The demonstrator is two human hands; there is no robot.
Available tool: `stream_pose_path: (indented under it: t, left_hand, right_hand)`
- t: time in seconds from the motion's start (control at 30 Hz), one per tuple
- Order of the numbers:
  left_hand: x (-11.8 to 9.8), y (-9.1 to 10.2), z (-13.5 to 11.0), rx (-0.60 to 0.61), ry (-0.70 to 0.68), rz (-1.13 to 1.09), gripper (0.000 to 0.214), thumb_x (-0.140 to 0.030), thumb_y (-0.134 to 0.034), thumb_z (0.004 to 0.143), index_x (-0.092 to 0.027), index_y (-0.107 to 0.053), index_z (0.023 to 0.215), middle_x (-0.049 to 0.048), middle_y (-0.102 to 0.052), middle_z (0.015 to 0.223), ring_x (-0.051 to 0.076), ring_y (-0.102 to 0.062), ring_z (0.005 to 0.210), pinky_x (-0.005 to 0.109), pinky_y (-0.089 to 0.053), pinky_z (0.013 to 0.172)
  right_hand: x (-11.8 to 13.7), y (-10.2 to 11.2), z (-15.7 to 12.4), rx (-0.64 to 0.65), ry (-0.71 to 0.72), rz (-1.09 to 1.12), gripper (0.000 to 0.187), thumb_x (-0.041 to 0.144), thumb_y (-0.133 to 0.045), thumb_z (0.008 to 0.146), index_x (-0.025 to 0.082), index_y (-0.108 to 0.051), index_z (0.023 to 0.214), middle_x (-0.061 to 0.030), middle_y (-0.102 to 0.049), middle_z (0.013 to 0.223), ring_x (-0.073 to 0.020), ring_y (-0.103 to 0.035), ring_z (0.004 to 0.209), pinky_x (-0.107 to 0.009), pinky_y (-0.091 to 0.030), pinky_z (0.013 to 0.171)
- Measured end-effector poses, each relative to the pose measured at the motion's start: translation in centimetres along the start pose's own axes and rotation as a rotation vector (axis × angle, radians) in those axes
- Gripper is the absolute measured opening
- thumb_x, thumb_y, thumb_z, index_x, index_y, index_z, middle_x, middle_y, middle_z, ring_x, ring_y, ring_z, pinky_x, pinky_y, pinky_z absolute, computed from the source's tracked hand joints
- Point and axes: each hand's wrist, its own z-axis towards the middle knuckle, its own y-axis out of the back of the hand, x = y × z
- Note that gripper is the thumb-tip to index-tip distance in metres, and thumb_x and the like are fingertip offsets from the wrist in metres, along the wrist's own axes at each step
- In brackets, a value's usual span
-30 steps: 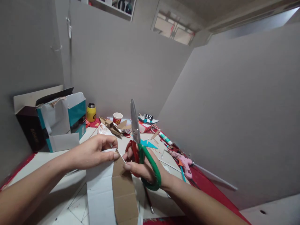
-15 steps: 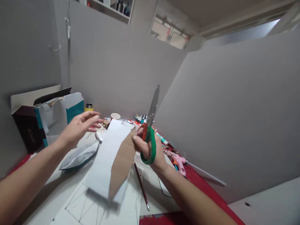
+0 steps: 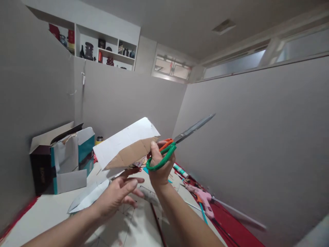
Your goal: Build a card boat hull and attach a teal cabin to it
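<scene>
presently, the right grip (image 3: 159,168) is noted closed on two things at once: the scissors (image 3: 185,134), fingers through the green and orange loops, blades shut and pointing up to the right, and the cardboard piece (image 3: 128,145), pinched under the thumb at its right end only. the piece is held in the air above the table (image 3: 38,219), tilted. it is judged light and fairly stiff but creased, so droop at the free end is to be expected; a hold nearer the middle is advised. the left grip (image 3: 118,194) is found open, fingers spread, empty, just beneath the piece and apart from it.
</scene>
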Motion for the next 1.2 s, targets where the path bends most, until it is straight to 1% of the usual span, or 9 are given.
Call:
stream_pose_path:
  t: [0.1,0.2,0.3,0.4,0.57,0.7,0.83,1.0,1.2]
  left_hand:
    - [-0.5,-1.0,-0.5,-0.197,-0.136,-0.243,0.039,-0.041,-0.066,0.083,-0.019,-0.062,0.116,0.0116,-0.062,0.12,0.013,-0.061,0.076,0.02,-0.051,0.054]
    - [-1.5,-0.8,-0.6,-0.36,-0.212,-0.379,0.031,-0.035,-0.071,0.08,-0.016,-0.069,0.104,0.0078,-0.068,0.103,0.01,-0.059,0.064,0.018,-0.048,0.049]
    - [-2.5,-0.2,-0.5,-0.482,-0.251,-0.396,0.024,-0.026,-0.079,0.071,-0.012,-0.073,0.089,0.0037,-0.07,0.079,0.011,-0.06,0.059,0.018,-0.05,0.047]
    - [-3.3,0.6,-0.4,-0.568,-0.256,-0.294,0.019,-0.026,-0.081,0.067,-0.009,-0.073,0.068,0.0038,-0.068,0.06,0.013,-0.063,0.058,0.02,-0.054,0.054]
    - [-4.4,1.9,-1.2,-0.554,-0.307,0.061,0.026,-0.037,-0.077,0.072,-0.012,-0.074,0.07,0.0054,-0.074,0.064,0.016,-0.067,0.064,0.025,-0.056,0.069]
    - [-5.5,1.8,-2.1,-0.47,-0.25,0.201,0.023,-0.037,-0.074,0.075,-0.014,-0.075,0.074,0.0043,-0.074,0.064,0.016,-0.067,0.063,0.026,-0.055,0.067]
    - [-6.2,1.4,-2.5,-0.387,-0.246,0.306,0.023,-0.035,-0.07,0.079,-0.015,-0.073,0.067,0.0041,-0.072,0.06,0.015,-0.065,0.061,0.024,-0.053,0.065]
    - [-6.1,1.4,-2.2,-0.362,-0.219,0.279,0.024,-0.034,-0.069,0.079,-0.014,-0.072,0.066,0.0054,-0.071,0.061,0.015,-0.064,0.06,0.025,-0.052,0.063]
    - [-5.1,1.2,-1.6,-0.381,-0.324,0.103,0.023,-0.035,-0.073,0.077,-0.015,-0.068,0.088,0.0004,-0.066,0.067,0.013,-0.061,0.058,0.025,-0.052,0.058]
  right_hand:
    - [1.1,-1.3,-2.8,-0.002,0.016,0.011,0.017,0.032,-0.062,0.082,0.018,-0.052,0.079,0.0027,-0.056,0.067,-0.013,-0.056,0.058,-0.028,-0.048,0.062]
    - [1.8,-2.0,-4.8,0.067,-0.062,0.092,0.018,0.033,-0.062,0.083,0.018,-0.052,0.081,0.0008,-0.058,0.072,-0.0138,-0.06,0.062,-0.027,-0.051,0.06]
    - [2.0,-2.2,-5.8,0.112,-0.209,0.217,0.021,0.034,-0.064,0.082,0.018,-0.051,0.083,0.0017,-0.058,0.072,-0.013,-0.061,0.059,-0.027,-0.053,0.057]
    - [1.9,-1.9,-6.2,0.178,-0.358,0.368,0.023,0.033,-0.067,0.08,0.019,-0.049,0.084,0.0045,-0.057,0.066,-0.012,-0.06,0.052,-0.025,-0.051,0.051]
    - [1.4,-0.2,-5.6,0.239,-0.427,0.465,0.026,0.035,-0.071,0.08,0.019,-0.05,0.082,0.0044,-0.06,0.063,-0.0104,-0.058,0.049,-0.02,-0.044,0.045]
    - [1.5,1.7,-4.9,0.288,-0.441,0.477,0.03,0.036,-0.074,0.077,0.02,-0.049,0.083,0.0052,-0.059,0.064,-0.0116,-0.061,0.049,-0.02,-0.044,0.043]
    - [1.8,2.7,-5.1,0.348,-0.526,0.434,0.037,0.037,-0.079,0.071,0.02,-0.048,0.081,0.0058,-0.056,0.064,-0.0134,-0.063,0.047,-0.019,-0.041,0.04]
    - [1.9,2.7,-5.7,0.32,-0.522,0.433,0.035,0.036,-0.078,0.072,0.02,-0.048,0.08,0.0061,-0.055,0.064,-0.0108,-0.059,0.051,-0.019,-0.042,0.045]
    - [1.8,2.6,-6.0,0.289,-0.389,0.278,0.029,0.038,-0.072,0.078,0.021,-0.048,0.08,0.0048,-0.055,0.064,-0.0127,-0.058,0.055,-0.021,-0.041,0.047]
